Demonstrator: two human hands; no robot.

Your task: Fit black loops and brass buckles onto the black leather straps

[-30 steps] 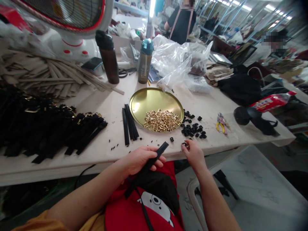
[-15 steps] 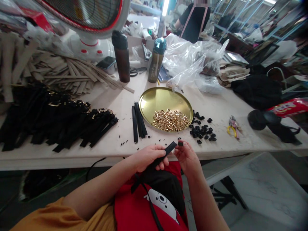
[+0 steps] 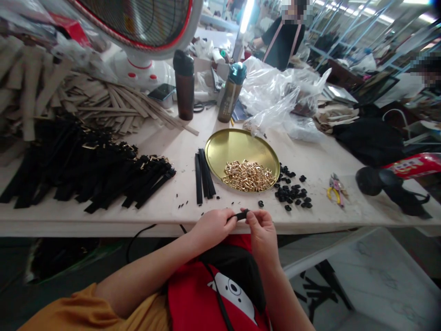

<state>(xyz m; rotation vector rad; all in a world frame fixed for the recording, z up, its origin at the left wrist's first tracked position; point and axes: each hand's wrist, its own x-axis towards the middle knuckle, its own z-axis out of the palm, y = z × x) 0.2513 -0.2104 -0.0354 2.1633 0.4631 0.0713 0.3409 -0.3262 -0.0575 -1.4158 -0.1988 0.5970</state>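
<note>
My left hand (image 3: 214,228) is closed around a black strap (image 3: 238,215), whose end sticks out past the fingertips. At that end, the fingers of my right hand (image 3: 263,234) pinch a small black loop; my fingers partly cover it, so I cannot tell whether it sits around the strap or only against it. Beyond my hands lies a round gold tray (image 3: 237,140) with a heap of small gold-coloured metal buckles (image 3: 248,176). Right of it are scattered small black loops (image 3: 292,194), with one loop (image 3: 261,203) closer to my right hand. Several black straps (image 3: 203,177) lie left of the tray.
Black straps with gold buckles (image 3: 93,165) are piled at left, before beige strips (image 3: 110,105) and a fan (image 3: 138,27). Two bottles (image 3: 185,87) stand behind the tray, near plastic bags (image 3: 275,101). Pliers (image 3: 335,189) lie at right. A person (image 3: 284,41) stands across the table.
My right hand has brought the small black loop to the strap's end, and the two hands are closer together. The strap now points more level. The view has shifted slightly.
</note>
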